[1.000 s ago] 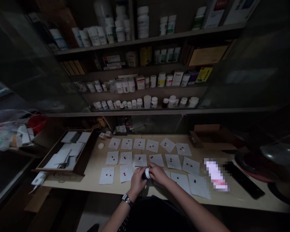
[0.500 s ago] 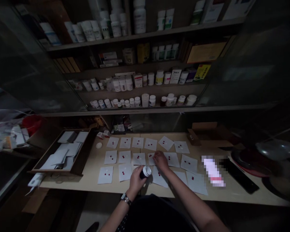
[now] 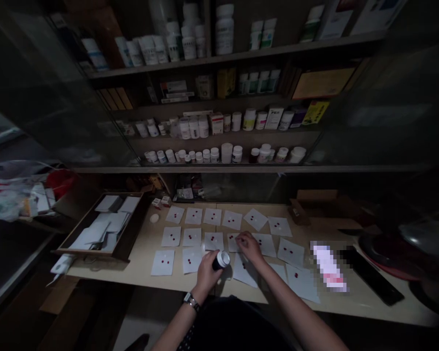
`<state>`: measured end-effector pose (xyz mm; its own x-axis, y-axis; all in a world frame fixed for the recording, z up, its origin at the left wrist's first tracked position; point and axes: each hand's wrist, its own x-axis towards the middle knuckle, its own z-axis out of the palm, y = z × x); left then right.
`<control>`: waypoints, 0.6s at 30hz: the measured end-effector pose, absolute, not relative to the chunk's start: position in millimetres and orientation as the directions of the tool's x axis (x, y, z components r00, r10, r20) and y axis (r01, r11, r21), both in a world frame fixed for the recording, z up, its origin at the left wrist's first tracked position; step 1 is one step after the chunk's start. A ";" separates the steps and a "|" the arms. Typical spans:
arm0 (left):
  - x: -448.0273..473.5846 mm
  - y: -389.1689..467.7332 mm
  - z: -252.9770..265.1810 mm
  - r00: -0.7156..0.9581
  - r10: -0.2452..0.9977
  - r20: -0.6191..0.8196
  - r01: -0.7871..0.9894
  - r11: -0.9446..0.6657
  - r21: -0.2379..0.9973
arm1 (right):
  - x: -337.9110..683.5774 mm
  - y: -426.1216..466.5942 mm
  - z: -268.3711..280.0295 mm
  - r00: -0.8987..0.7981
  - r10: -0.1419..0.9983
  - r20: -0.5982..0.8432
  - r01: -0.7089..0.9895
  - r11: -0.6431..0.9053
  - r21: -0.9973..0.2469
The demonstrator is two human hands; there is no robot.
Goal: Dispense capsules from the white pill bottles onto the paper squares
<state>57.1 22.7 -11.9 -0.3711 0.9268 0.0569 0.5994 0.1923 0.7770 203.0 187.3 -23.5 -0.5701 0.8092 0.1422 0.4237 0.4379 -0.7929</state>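
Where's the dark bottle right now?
In the head view, the dark bottle is in the left hand, over the near side of the table, left of the right hand.

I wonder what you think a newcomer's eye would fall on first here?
Probably the rows of squarish white paper sheets bearing small round red pills, spread across the pale tabletop. Near the front edge, the left hand holds a dark cylindrical bottle with a white top, the right hand over the sheets. Above, many mostly white bottles line the dark shelves.
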 end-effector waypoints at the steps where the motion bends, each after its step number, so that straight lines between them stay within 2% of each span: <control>1: 58.2 23.9 -11.4 -0.365 0.929 0.055 0.600 0.190 0.778 | 204.6 178.2 -17.3 -0.630 0.767 0.123 0.357 0.426 -0.831; 3: 61.1 26.6 -9.4 -0.339 0.939 0.053 0.601 0.173 0.780 | 206.2 159.4 -6.6 -0.734 0.675 0.073 0.288 0.406 -0.867; 5: 64.4 28.6 -6.6 -0.294 0.955 0.052 0.610 0.145 0.779 | 206.5 145.1 0.8 -0.787 0.618 -0.005 0.328 0.411 -0.851; 10: 71.5 27.4 -3.5 -0.158 0.987 0.039 0.650 0.074 0.757 | 205.2 139.3 9.6 -0.812 0.524 -0.258 0.544 0.518 -0.661; 12: 73.6 25.7 -5.0 -0.142 0.990 0.024 0.649 0.075 0.757 | 203.3 141.3 13.1 -0.782 0.520 -0.344 0.613 0.544 -0.572; 14: 74.5 24.6 -6.5 -0.150 0.989 0.012 0.645 0.089 0.759 | 200.5 141.6 17.0 -0.732 0.562 -0.384 0.678 0.549 -0.489; 18: 72.6 24.4 -6.3 -0.171 0.985 0.025 0.649 0.093 0.755 | 195.6 138.3 19.9 -0.715 0.618 -0.326 0.694 0.575 -0.434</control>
<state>72.6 24.4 -6.3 -0.1713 0.9849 0.0253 0.6488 0.0934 0.7552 195.6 138.3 19.9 -0.7154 0.6179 -0.3261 0.6941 0.5747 -0.4336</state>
